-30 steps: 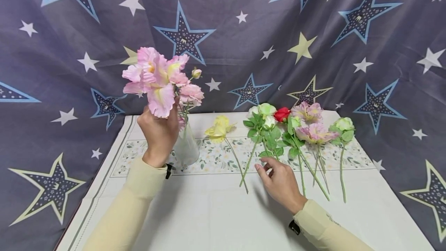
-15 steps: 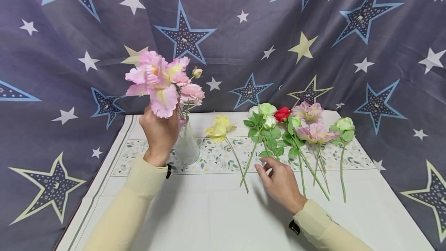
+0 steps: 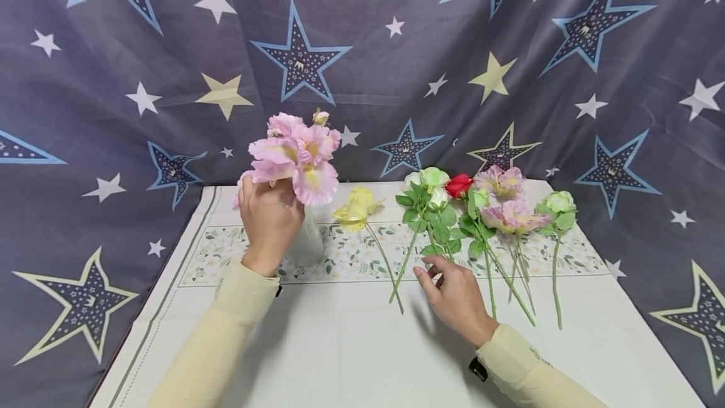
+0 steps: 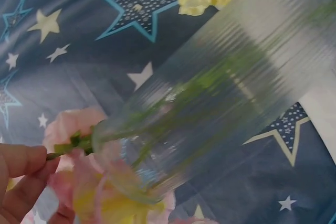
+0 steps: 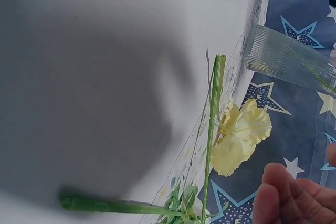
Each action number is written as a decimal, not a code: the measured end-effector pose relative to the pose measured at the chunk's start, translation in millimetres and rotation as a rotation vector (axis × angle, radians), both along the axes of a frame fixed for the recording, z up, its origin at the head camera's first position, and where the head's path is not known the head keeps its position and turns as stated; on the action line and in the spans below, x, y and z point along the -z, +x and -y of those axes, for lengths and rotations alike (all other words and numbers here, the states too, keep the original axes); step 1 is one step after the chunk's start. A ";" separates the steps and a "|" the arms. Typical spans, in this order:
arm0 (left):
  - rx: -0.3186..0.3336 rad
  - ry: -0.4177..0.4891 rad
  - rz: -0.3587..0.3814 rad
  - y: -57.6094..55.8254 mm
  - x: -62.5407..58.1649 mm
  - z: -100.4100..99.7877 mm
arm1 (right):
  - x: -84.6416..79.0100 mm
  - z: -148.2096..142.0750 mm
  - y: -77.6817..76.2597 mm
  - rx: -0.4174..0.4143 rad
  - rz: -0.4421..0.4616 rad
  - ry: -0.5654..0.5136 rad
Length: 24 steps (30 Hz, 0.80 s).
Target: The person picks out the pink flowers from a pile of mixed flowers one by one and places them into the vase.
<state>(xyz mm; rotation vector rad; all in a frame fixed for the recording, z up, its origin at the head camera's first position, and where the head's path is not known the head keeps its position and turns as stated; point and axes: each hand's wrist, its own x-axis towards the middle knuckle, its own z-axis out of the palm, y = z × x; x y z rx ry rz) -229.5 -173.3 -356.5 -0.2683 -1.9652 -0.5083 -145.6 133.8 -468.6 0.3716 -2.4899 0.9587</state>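
My left hand (image 3: 272,222) is up at the mouth of a ribbed clear glass vase (image 3: 309,243). Thumb and finger pinch a thin flower stem (image 4: 51,156) just outside the rim, as the left wrist view shows. Large pink blooms with yellow centres (image 3: 310,159) stand over the hand and hide much of the rim. Green stems (image 4: 205,85) show inside the vase. My right hand (image 3: 455,298) hovers low over the white cloth, fingers loosely bent and holding nothing, beside the green stem ends. A yellow flower (image 3: 357,209) lies between the hands, its stem pointing toward me.
Right of the yellow flower lie white and pale green roses (image 3: 433,178), a red rose (image 3: 459,186), pink-purple flowers (image 3: 514,216) and a green rose (image 3: 561,202) at the far right. A leaf-print band (image 3: 362,263) crosses the cloth. A star-patterned curtain (image 3: 362,49) hangs behind.
My left hand has turned, and the large pink bloom has swung right over the vase, covering the lighter pink flowers. The right hand stays in place.
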 end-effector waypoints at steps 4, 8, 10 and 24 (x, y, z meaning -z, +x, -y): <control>-0.062 -0.052 0.067 -2.9 10.7 3.3 | 0.3 0.1 -0.4 -0.002 -0.007 0.001; -0.113 -0.122 0.121 -1.8 24.1 7.0 | 0.4 0.6 -1.0 -0.001 -0.005 0.006; -0.128 -0.154 0.113 0.5 31.8 6.9 | 0.5 0.8 -1.2 -0.001 -0.004 0.005; -0.066 -0.125 -0.038 24.0 72.3 1.7 | 0.2 -0.4 -2.1 -0.008 0.000 0.013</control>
